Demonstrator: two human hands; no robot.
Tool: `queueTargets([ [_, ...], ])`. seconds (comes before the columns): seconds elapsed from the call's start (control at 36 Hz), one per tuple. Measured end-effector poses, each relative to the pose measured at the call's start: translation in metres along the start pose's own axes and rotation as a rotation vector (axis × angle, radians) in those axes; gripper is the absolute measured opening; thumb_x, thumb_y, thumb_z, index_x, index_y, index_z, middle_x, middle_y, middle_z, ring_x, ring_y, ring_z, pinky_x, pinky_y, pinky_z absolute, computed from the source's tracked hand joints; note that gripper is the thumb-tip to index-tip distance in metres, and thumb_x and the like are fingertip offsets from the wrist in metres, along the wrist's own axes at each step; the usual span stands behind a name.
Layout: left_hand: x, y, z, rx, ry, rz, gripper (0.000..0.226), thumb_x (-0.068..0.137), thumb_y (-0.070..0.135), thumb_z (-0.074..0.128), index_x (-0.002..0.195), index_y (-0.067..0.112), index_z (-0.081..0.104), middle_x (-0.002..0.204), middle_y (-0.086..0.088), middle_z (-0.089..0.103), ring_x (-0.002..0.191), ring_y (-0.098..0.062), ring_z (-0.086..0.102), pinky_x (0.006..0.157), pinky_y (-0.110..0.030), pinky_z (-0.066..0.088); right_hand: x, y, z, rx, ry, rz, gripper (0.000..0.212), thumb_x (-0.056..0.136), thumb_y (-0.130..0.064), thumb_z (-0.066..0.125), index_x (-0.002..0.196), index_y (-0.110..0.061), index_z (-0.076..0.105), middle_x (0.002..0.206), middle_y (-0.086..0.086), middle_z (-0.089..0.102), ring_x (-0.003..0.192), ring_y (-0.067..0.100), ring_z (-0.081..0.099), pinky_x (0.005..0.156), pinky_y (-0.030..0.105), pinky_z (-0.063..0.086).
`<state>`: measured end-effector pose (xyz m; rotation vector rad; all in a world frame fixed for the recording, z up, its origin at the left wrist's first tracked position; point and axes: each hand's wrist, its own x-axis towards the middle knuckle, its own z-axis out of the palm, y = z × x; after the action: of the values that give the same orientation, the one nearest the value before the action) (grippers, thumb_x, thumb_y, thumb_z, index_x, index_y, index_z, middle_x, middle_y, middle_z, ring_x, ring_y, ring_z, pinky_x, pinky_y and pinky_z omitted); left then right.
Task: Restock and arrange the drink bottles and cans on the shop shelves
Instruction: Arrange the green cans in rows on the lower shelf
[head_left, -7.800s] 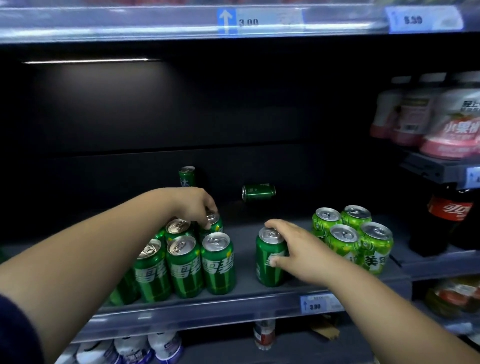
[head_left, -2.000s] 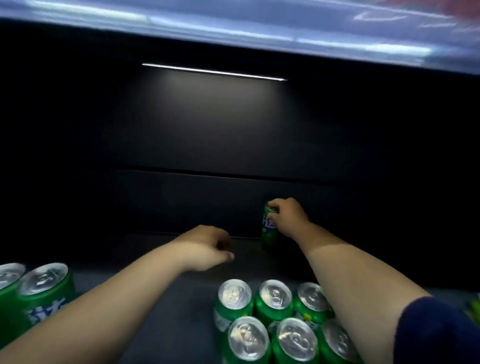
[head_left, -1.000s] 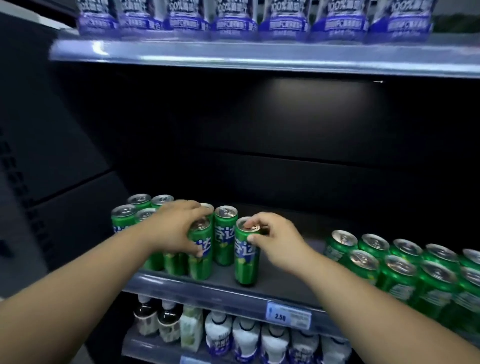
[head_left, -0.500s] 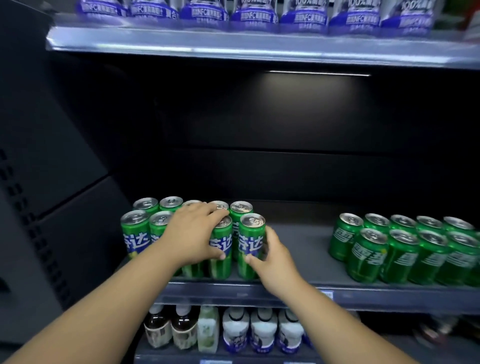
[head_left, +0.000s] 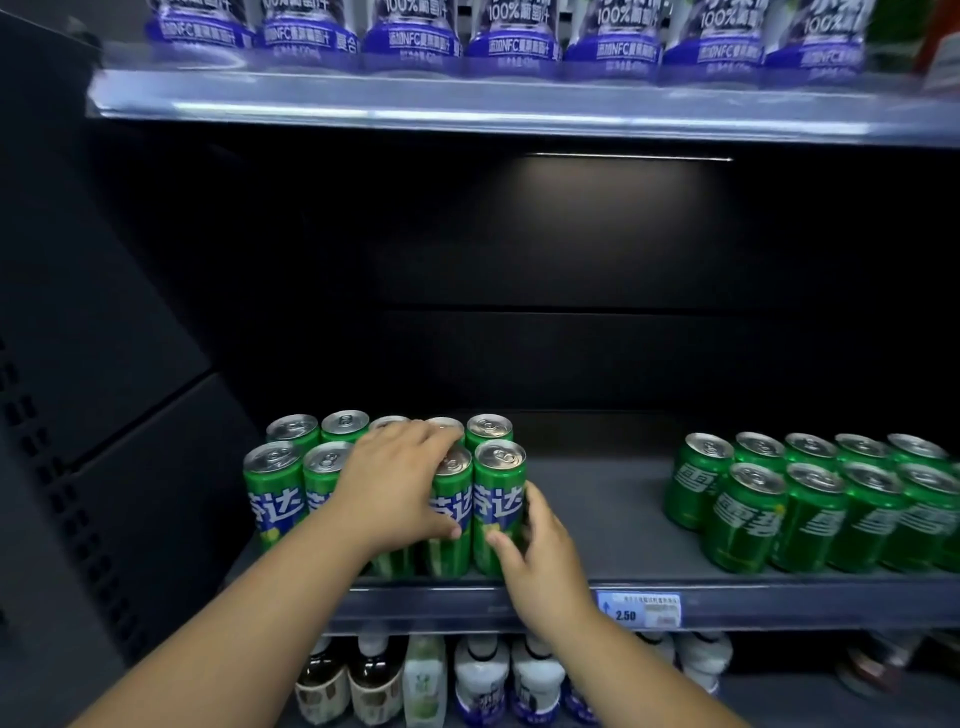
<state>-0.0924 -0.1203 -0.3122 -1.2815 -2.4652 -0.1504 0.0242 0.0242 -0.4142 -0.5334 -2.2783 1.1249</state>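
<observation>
The slim green cans (head_left: 272, 499) stand upright in two rows, packed side against side, at the front left of the dark shelf (head_left: 597, 519). The left hand (head_left: 395, 483) lies over the middle of the block, covering most of the third front can. Its fingers bend across the silver tops toward the back row, and its thumb presses low on the label of the can just to its right, so it clasps the block from above and in front. The right hand (head_left: 540, 571) grips the end can (head_left: 498, 499) – the last one in the front row – low on its body, with the thumb on the front face and the fingers curled round the far side. This can stands upright, touching its neighbour under the left hand's thumb.

To the right of the right hand, well apart across bare shelf, stands a block of short green cans (head_left: 748, 525), also in rows. Just below the right wrist a price tag (head_left: 639, 610) reading 2.50 sits on the shelf's front edge. Under both forearms, mixed bottles (head_left: 483, 680) line the shelf below – dark ones at the left, white ones beside them. High above the hands, purple-labelled bottles (head_left: 410, 36) line the upper shelf.
</observation>
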Motion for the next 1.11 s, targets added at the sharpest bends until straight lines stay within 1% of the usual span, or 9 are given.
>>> queueTargets([
  [0.08, 0.0, 0.001, 0.0, 0.0, -0.014, -0.02, 0.114, 0.056, 0.076, 0.072, 0.15, 0.033, 0.025, 0.142, 0.011, 0.046, 0.132, -0.018, 0.042, 0.11, -0.037, 0.032, 0.0, 0.001, -0.001, -0.021, -0.014, -0.001, 0.06, 0.092, -0.037, 0.065, 0.144, -0.041, 0.035, 0.127, -0.016, 0.058, 0.114, 0.004, 0.057, 0.096, 0.035, 0.052],
  [0.22, 0.002, 0.001, -0.001, 0.036, -0.045, -0.023, 0.115, 0.058, 0.078, 0.07, 0.153, 0.031, 0.023, 0.145, 0.01, 0.041, 0.135, -0.017, 0.039, 0.111, -0.037, 0.03, 0.001, -0.001, -0.007, -0.078, -0.038, -0.025, 0.055, 0.096, -0.036, 0.062, 0.144, -0.036, 0.035, 0.119, -0.018, 0.053, 0.108, 0.003, 0.054, 0.089, 0.025, 0.046],
  [0.33, 0.002, 0.002, -0.002, 0.042, -0.054, -0.029, 0.116, 0.059, 0.078, 0.07, 0.153, 0.031, 0.023, 0.146, 0.01, 0.041, 0.135, -0.017, 0.038, 0.111, -0.037, 0.031, 0.0, -0.002, -0.01, -0.093, -0.049, -0.03, 0.054, 0.096, -0.035, 0.061, 0.144, -0.033, 0.036, 0.117, -0.017, 0.052, 0.106, 0.003, 0.052, 0.086, 0.023, 0.043],
  [0.56, 0.001, 0.005, -0.003, 0.048, -0.064, -0.045, 0.117, 0.059, 0.077, 0.071, 0.154, 0.03, 0.021, 0.147, 0.009, 0.041, 0.136, -0.018, 0.038, 0.111, -0.038, 0.031, -0.005, -0.004, -0.01, -0.088, -0.055, -0.006, 0.054, 0.097, -0.035, 0.061, 0.144, -0.033, 0.036, 0.128, -0.011, 0.057, 0.109, 0.005, 0.052, 0.089, 0.027, 0.046],
  [0.72, 0.0, 0.007, -0.005, 0.041, -0.073, -0.056, 0.116, 0.061, 0.076, 0.071, 0.154, 0.03, 0.021, 0.15, 0.009, 0.039, 0.138, -0.018, 0.036, 0.113, -0.038, 0.03, -0.009, -0.01, -0.015, -0.103, -0.087, -0.007, 0.049, 0.098, -0.035, 0.059, 0.142, -0.031, 0.037, 0.121, -0.013, 0.054, 0.103, 0.003, 0.05, 0.083, 0.024, 0.042],
  [0.81, 0.0, 0.008, -0.007, 0.038, -0.066, -0.056, 0.113, 0.062, 0.075, 0.07, 0.154, 0.029, 0.023, 0.151, 0.009, 0.039, 0.139, -0.018, 0.037, 0.113, -0.037, 0.03, -0.009, -0.014, -0.015, -0.128, -0.089, -0.008, 0.044, 0.099, -0.034, 0.057, 0.139, -0.03, 0.038, 0.115, -0.011, 0.053, 0.099, 0.007, 0.05, 0.081, 0.027, 0.043],
  [0.89, -0.001, 0.009, -0.008, 0.031, -0.06, -0.055, 0.111, 0.063, 0.075, 0.069, 0.154, 0.03, 0.024, 0.152, 0.01, 0.039, 0.139, -0.017, 0.037, 0.112, -0.038, 0.03, -0.009, -0.016, -0.015, -0.145, -0.094, -0.005, 0.042, 0.1, -0.034, 0.054, 0.137, -0.031, 0.037, 0.117, -0.007, 0.055, 0.099, 0.01, 0.052, 0.083, 0.032, 0.047],
  [0.97, -0.001, 0.007, -0.006, 0.031, -0.046, -0.058, 0.11, 0.062, 0.078, 0.066, 0.152, 0.031, 0.027, 0.149, 0.011, 0.042, 0.137, -0.017, 0.04, 0.11, -0.038, 0.034, -0.011, -0.017, -0.015, -0.147, -0.115, -0.003, 0.046, 0.1, -0.028, 0.053, 0.141, -0.033, 0.033, 0.125, -0.006, 0.054, 0.102, 0.011, 0.052, 0.084, 0.031, 0.046],
  [1.11, 0.001, 0.009, -0.005, 0.045, -0.043, -0.069, 0.104, 0.065, 0.081, 0.06, 0.151, 0.031, 0.029, 0.145, 0.01, 0.044, 0.133, -0.018, 0.043, 0.108, -0.038, 0.035, -0.017, -0.013, -0.022, -0.142, -0.204, 0.03, 0.069, 0.096, -0.026, 0.06, 0.15, -0.043, 0.02, 0.136, -0.008, 0.053, 0.116, 0.011, 0.053, 0.095, 0.029, 0.046],
])
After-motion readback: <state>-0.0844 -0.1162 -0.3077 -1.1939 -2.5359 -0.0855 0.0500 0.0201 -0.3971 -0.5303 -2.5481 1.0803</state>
